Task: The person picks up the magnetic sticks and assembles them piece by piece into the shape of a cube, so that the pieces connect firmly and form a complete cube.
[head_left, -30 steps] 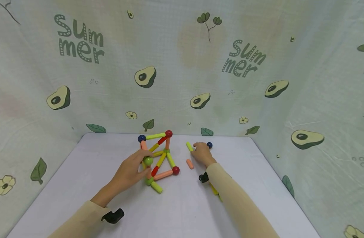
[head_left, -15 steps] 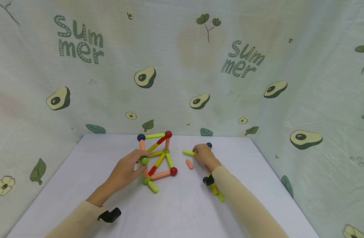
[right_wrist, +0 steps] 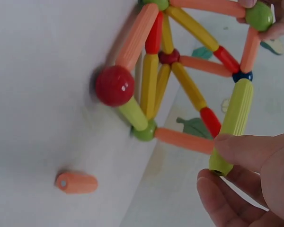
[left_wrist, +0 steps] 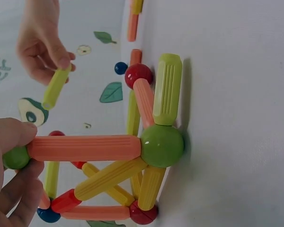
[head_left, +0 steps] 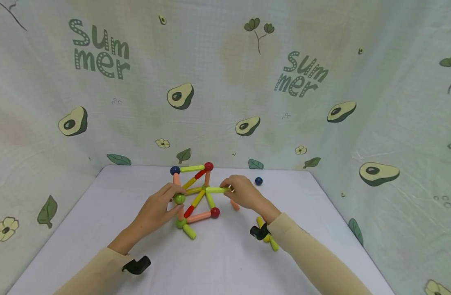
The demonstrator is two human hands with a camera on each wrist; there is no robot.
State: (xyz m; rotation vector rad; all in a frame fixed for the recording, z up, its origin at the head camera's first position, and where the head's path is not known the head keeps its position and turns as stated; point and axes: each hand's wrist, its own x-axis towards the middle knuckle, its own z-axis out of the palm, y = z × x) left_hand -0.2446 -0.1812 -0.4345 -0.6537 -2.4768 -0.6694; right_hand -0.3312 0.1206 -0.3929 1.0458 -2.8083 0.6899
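Observation:
A framework of magnetic sticks and balls stands on the table, its top green ball (head_left: pixel 179 198) held between the thumb and fingers of my left hand (head_left: pixel 159 209). From that ball a salmon stick (left_wrist: pixel 85 148) runs to a lower green ball (left_wrist: pixel 162 145) by the table. My right hand (head_left: pixel 245 192) pinches a loose yellow-green magnetic stick (right_wrist: pixel 236 111) near one end, the other end pointing toward the framework. In the head view this stick overlaps the framework's back green joint; the left wrist view shows it raised, apart from the left hand. A red ball (right_wrist: pixel 115 85) forms the framework's near right corner.
A loose salmon stick (right_wrist: pixel 78 183) lies on the table (head_left: pixel 218 262) below the right hand. Farther back is a loose blue ball (head_left: pixel 259 181). Several yellow and green sticks (head_left: pixel 274 244) lie by the right wrist. A printed cloth (head_left: pixel 210 61) hangs behind the table.
My right hand has lifted the yellow-green stick off the table, turned it sideways and carried it left toward the framework. The left hand and framework have shifted slightly left.

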